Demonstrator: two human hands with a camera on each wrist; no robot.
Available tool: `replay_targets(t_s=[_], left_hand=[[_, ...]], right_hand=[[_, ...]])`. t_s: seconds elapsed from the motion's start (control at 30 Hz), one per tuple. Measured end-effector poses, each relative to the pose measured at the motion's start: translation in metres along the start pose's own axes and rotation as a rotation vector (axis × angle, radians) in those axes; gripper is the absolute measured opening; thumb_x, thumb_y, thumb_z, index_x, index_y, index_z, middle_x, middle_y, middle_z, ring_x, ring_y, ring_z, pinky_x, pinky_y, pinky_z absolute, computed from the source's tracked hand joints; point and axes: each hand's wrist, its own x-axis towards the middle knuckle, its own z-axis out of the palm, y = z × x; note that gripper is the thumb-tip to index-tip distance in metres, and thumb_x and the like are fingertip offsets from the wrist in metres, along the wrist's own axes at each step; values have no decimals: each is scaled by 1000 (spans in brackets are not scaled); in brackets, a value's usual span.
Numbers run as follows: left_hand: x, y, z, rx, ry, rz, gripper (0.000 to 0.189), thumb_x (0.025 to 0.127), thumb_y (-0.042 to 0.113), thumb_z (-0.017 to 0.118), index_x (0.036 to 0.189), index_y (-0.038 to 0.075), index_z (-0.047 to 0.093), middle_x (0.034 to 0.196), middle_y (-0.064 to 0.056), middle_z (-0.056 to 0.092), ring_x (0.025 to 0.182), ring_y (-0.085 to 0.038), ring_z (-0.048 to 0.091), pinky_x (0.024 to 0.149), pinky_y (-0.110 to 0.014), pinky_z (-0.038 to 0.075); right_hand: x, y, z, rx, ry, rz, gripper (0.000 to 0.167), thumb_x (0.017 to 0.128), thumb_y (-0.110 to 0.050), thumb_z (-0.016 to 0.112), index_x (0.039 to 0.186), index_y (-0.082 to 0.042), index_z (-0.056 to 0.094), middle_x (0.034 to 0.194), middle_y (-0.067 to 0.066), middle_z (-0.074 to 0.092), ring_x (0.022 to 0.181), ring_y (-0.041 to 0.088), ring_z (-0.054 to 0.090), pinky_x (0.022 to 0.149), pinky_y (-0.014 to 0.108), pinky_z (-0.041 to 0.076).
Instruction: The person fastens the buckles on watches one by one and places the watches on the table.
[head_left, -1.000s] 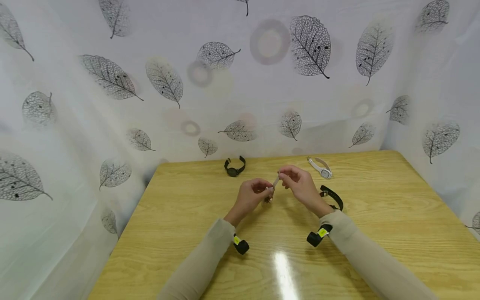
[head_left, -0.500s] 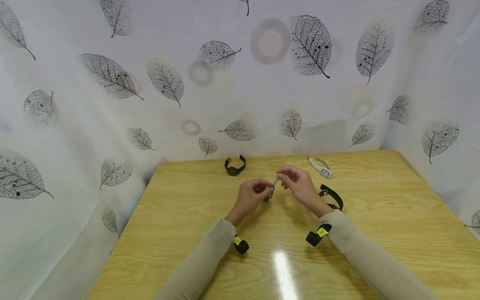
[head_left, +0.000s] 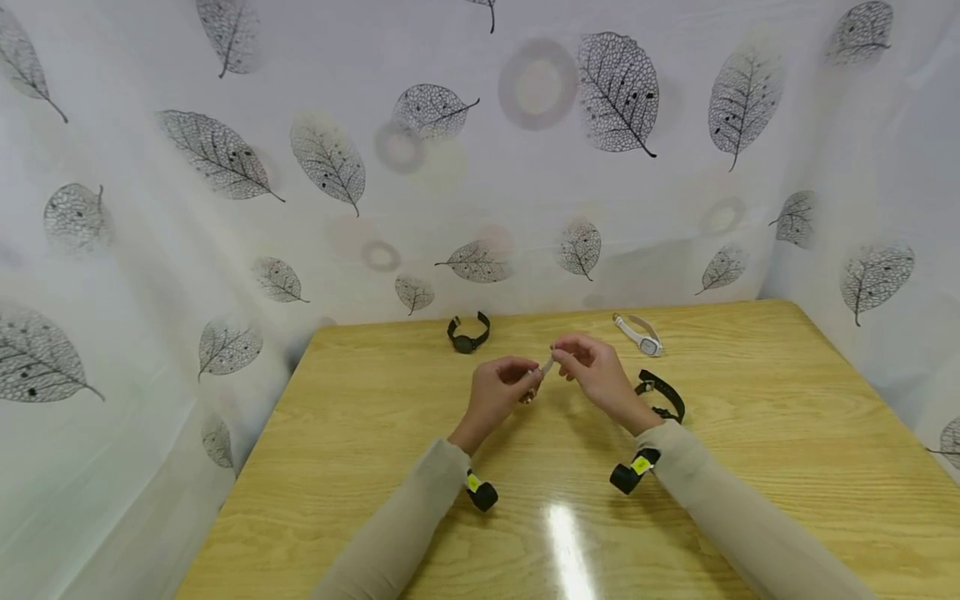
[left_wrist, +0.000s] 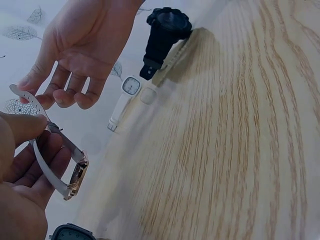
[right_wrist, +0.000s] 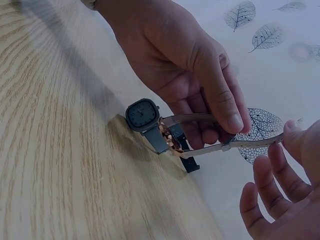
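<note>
Between the hands is a wristwatch [right_wrist: 170, 139] with a pale strap [right_wrist: 260, 143] and a rose-gold case, held above the table. My left hand [head_left: 498, 392] pinches the strap between thumb and fingers close to its loop. The case hangs below that hand, turned edge-on in the left wrist view. My right hand [head_left: 597, 381] pinches the strap's free, holed end between thumb and index finger, its other fingers loosely bent. The strap end stretches from one hand to the other. Fingers hide part of the strap, and the watch face is not clearly visible.
On the wooden table [head_left: 360, 467] lie a black watch [head_left: 464, 343] at the back left, a white watch [head_left: 648, 344] at the back right, and another black watch [head_left: 667, 398] beside the right forearm. A leaf-patterned curtain [head_left: 450, 192] surrounds the table's back and sides.
My left hand has shifted slightly left and the strap between the hands slants less steeply. The gold case shows below the left fingers. My right hand keeps its pinch; the other watches stay put.
</note>
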Motion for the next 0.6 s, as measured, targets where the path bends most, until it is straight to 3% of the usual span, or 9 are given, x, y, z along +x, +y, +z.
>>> replay_targets(t_s=[0.1, 0.27, 0.43, 0.6], left_hand=[[-1, 1, 0, -7, 17, -7, 19, 94, 14, 78, 107, 1, 78, 96, -15, 77, 82, -31, 73, 68, -39, 63], [-2, 2, 1, 18, 41, 24, 19, 93, 14, 79, 106, 2, 78, 100, -12, 77, 88, -27, 73, 70, -25, 60], [-2, 2, 2, 30, 39, 35, 18, 93, 15, 79, 106, 3, 78, 103, -12, 77, 92, -27, 73, 77, -26, 60], [-2, 1, 1, 24, 37, -1, 17, 93, 15, 79, 107, 4, 78, 102, -9, 77, 90, -20, 73, 78, -27, 61]], right_hand=[[0, -1, 3, 13, 2, 1, 24, 105, -22, 63, 120, -4, 68, 103, 18, 69, 84, 32, 67, 74, 34, 61], [0, 0, 11, 36, -8, 16, 25, 105, -19, 63, 120, 1, 67, 100, 20, 69, 85, 30, 70, 75, 34, 62], [0, 2, 16, 28, -17, 29, 32, 105, -20, 62, 123, 7, 64, 103, 20, 70, 86, 29, 70, 78, 41, 62], [0, 5, 15, 24, 11, 32, 27, 106, -20, 61, 121, 1, 67, 110, 20, 68, 85, 32, 69, 75, 37, 62]])
